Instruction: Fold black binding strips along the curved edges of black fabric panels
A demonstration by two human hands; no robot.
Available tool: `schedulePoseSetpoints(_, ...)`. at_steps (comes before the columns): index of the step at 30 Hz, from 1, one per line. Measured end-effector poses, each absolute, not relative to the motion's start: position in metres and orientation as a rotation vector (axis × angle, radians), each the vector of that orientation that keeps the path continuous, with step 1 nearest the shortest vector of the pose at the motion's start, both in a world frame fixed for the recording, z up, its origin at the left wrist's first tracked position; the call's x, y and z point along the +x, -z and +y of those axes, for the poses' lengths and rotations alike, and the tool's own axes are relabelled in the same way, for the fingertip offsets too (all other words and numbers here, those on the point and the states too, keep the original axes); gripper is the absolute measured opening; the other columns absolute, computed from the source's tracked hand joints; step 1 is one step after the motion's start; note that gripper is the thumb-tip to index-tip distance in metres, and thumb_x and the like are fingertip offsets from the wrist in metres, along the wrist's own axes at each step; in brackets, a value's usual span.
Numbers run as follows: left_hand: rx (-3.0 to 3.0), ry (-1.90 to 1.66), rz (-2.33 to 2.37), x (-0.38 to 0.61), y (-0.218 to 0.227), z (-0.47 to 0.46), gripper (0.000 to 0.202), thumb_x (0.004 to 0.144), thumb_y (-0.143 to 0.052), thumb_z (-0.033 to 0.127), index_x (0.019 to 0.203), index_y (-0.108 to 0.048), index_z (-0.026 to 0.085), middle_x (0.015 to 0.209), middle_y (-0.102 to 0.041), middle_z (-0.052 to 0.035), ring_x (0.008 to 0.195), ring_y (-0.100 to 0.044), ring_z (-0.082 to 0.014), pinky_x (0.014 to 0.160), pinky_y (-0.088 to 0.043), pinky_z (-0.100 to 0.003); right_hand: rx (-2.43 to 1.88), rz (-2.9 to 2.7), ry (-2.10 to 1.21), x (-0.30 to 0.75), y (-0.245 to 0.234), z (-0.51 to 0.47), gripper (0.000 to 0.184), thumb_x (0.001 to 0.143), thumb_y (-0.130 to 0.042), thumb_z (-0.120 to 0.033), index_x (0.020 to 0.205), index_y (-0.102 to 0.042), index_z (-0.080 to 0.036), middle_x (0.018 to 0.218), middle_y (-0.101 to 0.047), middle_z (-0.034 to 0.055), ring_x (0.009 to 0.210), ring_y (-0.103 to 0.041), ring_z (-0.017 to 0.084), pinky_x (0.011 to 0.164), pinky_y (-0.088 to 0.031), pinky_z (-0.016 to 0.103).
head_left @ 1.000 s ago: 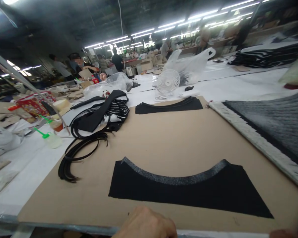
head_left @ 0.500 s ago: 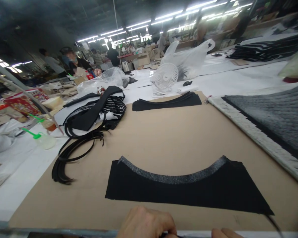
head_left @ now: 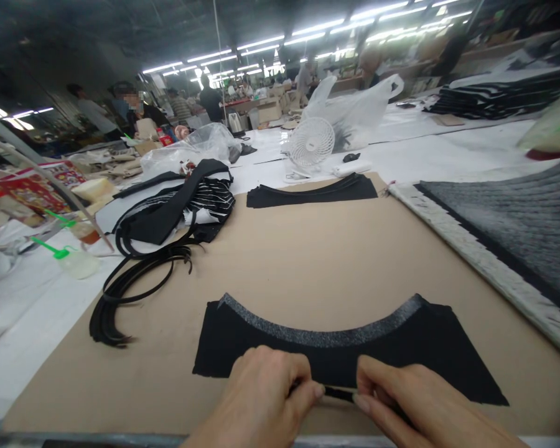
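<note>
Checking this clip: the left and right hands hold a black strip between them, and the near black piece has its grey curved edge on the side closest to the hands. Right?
Not quite: the grey curved edge is on the far side of the near black piece, as the head view shows. The left hand and right hand do hold a black strip.

No brand, number or sign is legible; markings on the red package (head_left: pixel 27 190), frame left, are unreadable.

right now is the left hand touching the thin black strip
Touching. The head view shows the thin black strip pinched at the thumb and fingers of the left hand, its short bare stretch running across to the right hand.
</note>
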State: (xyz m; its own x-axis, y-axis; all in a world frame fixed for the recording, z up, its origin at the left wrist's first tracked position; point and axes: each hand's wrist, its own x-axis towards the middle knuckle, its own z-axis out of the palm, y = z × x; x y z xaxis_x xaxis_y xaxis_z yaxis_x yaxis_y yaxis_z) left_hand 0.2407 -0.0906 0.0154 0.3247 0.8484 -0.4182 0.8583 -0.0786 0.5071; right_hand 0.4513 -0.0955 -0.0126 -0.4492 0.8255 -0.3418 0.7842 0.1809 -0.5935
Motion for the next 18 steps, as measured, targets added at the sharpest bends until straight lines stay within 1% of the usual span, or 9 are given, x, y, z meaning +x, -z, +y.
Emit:
schedulePoseSetpoints(2, 1.901, -0.039, 1.597, 0.241, -0.014, -0.080, 0.030, 0.085, -0.056, 0.036, 0.060, -0.061, 0.021, 0.054, -0.054, 0.0030, 0.056, -0.051, -0.0135, 0.053, -0.020, -0.025, -1.703, -2.387, -1.085, 0.445, 0.008, -0.084, 0.023, 0.094, -0.042, -0.026, 0.075, -0.056, -0.023, 0.069, -0.063, -0.0003, 0.063, -0.061, 0.018, 0.055, -0.035, 0.026)
schedulePoseSetpoints(5, 1.909, -0.048, 1.631, 0.244, -0.009, -0.063, 0.021, 0.081, -0.059, 0.032, 0.062, -0.062, 0.022, 0.053, -0.051, 0.0035, 0.054, -0.048, -0.0137, 0.053, -0.020, -0.025, -1.784, -2.413, -0.981, 0.439, 0.009, -0.072, 0.023, 0.095, -0.044, -0.022, 0.077, -0.058, -0.022, 0.072, -0.064, 0.0006, 0.070, -0.062, 0.019, 0.060, -0.036, 0.027)
schedulePoseSetpoints(7, 1.922, -0.030, 1.632, 0.245, -0.005, -0.054, 0.014, 0.079, -0.058, 0.029, 0.069, -0.066, 0.023, 0.056, -0.055, 0.0028, 0.057, -0.051, -0.0150, 0.053, -0.022, -0.025, -1.808, -2.446, -0.917, 0.436, 0.012, -0.068, 0.022, 0.095, -0.044, -0.020, 0.079, -0.059, -0.022, 0.074, -0.065, 0.0019, 0.072, -0.063, 0.020, 0.061, -0.035, 0.028)
schedulePoseSetpoints(9, 1.942, -0.008, 1.643, 0.245, 0.000, -0.048, 0.013, 0.079, -0.057, 0.026, 0.072, -0.068, 0.024, 0.061, -0.059, 0.0012, 0.062, -0.055, -0.0171, 0.054, -0.024, -0.025, -1.831, -2.477, -0.871, 0.435, 0.016, -0.064, 0.023, 0.096, -0.043, -0.020, 0.080, -0.059, -0.021, 0.074, -0.065, 0.0029, 0.072, -0.063, 0.021, 0.061, -0.034, 0.028)
schedulePoseSetpoints(12, 1.964, 0.024, 1.675, 0.245, 0.006, -0.044, 0.016, 0.079, -0.055, 0.025, 0.071, -0.068, 0.024, 0.065, -0.064, -0.0009, 0.067, -0.059, -0.0198, 0.056, -0.026, -0.026, -1.877, -2.506, -0.842, 0.434, 0.019, -0.060, 0.024, 0.096, -0.043, -0.021, 0.079, -0.059, -0.021, 0.073, -0.065, 0.0037, 0.071, -0.064, 0.022, 0.060, -0.032, 0.029)
schedulePoseSetpoints(18, 1.996, 0.081, 1.728, 0.249, 0.012, -0.042, 0.018, 0.080, -0.053, 0.025, 0.069, -0.067, 0.022, 0.068, -0.068, -0.0043, 0.069, -0.063, -0.0223, 0.056, -0.028, -0.027, -1.935, -2.544, -0.761, 0.430, 0.021, -0.053, 0.024, 0.096, -0.044, -0.022, 0.078, -0.060, -0.021, 0.074, -0.067, 0.0053, 0.072, -0.065, 0.025, 0.056, -0.027, 0.029)
